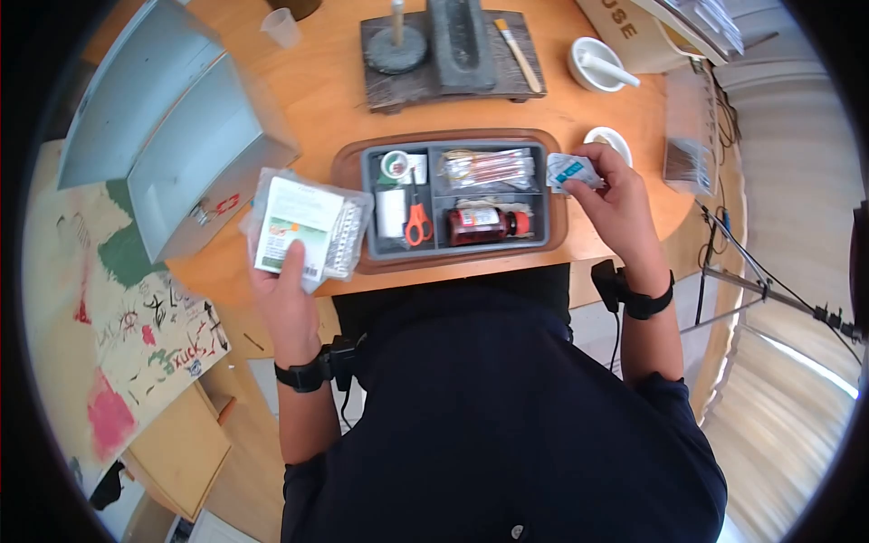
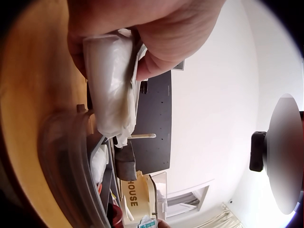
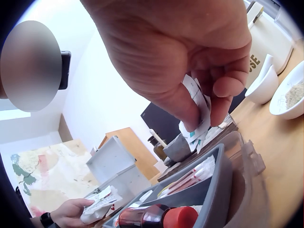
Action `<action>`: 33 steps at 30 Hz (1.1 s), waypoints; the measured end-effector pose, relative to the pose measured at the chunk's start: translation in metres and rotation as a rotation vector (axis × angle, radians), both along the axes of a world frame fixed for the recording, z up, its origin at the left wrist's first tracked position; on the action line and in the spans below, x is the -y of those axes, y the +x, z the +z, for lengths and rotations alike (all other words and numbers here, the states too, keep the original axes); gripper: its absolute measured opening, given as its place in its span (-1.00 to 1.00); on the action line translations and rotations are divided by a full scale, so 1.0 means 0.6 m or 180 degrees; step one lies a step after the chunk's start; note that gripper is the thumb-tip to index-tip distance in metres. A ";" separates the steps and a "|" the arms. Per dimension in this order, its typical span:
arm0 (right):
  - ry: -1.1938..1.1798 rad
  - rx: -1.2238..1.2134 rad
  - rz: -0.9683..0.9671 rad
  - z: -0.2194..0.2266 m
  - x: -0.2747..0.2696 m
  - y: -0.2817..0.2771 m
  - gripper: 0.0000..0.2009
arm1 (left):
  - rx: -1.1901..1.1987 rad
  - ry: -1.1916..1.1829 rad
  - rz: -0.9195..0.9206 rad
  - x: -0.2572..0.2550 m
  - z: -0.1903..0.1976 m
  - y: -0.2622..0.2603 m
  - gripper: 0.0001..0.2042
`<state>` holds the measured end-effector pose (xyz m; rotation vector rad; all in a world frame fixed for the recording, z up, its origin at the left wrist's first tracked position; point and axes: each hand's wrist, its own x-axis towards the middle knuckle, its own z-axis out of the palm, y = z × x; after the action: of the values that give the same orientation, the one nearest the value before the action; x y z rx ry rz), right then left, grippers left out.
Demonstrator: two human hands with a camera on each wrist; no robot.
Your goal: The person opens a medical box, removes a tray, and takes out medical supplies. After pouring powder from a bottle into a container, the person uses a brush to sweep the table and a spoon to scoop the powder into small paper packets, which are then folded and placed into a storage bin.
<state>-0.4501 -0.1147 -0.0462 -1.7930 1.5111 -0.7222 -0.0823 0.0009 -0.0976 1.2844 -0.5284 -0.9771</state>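
Observation:
At the left of the tray, my left hand point(image 1: 286, 303) grips a stack of flat packets point(image 1: 299, 222), a white one with green print on top and clear plastic wrapping around it. My right hand point(image 1: 623, 206) pinches small white sachets point(image 1: 572, 170) with teal print between thumb and fingers, over the tray's right edge. Between the hands sits a grey divided tray point(image 1: 453, 253). In it lie orange-handled scissors point(image 1: 418, 226), a white roll point(image 1: 391, 214), a tape roll point(image 1: 395, 165), bagged cotton swabs point(image 1: 487, 169) and a dark red bottle point(image 1: 475, 226) with a red cap.
An open pale metal box point(image 1: 204, 145) stands on the left. Behind the tray are a dark stone trough point(image 1: 460, 45) and a brush point(image 1: 518, 56) on a board. A white mortar point(image 1: 590, 65) with pestle and a white dish point(image 1: 617, 140) are at right.

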 end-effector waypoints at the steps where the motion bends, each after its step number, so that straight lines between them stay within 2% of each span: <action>1: 0.0014 0.0032 0.0031 0.001 0.000 0.008 -0.72 | -0.0023 -0.0062 -0.0058 0.000 0.000 0.000 -0.53; 10: 0.0101 -0.0179 0.0160 0.023 0.020 0.030 -0.73 | -0.0087 -0.0111 0.0005 -0.010 -0.007 0.008 -0.52; 13: 0.0127 0.0004 0.0276 0.020 0.028 0.041 -0.72 | -0.0035 -0.0069 0.0032 -0.015 -0.006 0.011 -0.53; 16: -0.0145 -0.0273 0.0323 0.027 0.036 0.040 -0.72 | -0.0071 -0.0069 0.0013 -0.016 -0.006 0.010 -0.53; 23: -0.0122 -0.0526 0.0173 0.030 0.038 0.033 -0.68 | -0.0068 -0.0022 0.0047 -0.018 -0.006 0.009 -0.52; 25: 0.0098 -0.0622 0.0405 0.027 0.037 0.033 -0.68 | -0.0072 -0.0014 0.0053 -0.016 -0.004 0.008 -0.52; 33: 0.0062 -0.0720 0.0667 0.031 0.029 0.039 -0.70 | -0.0068 -0.0031 -0.0028 -0.013 -0.004 0.005 -0.51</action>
<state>-0.4268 -0.1318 -0.0279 -2.0357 1.4358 -0.4119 -0.0792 0.0087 -0.0998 1.2628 -0.5223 -0.9935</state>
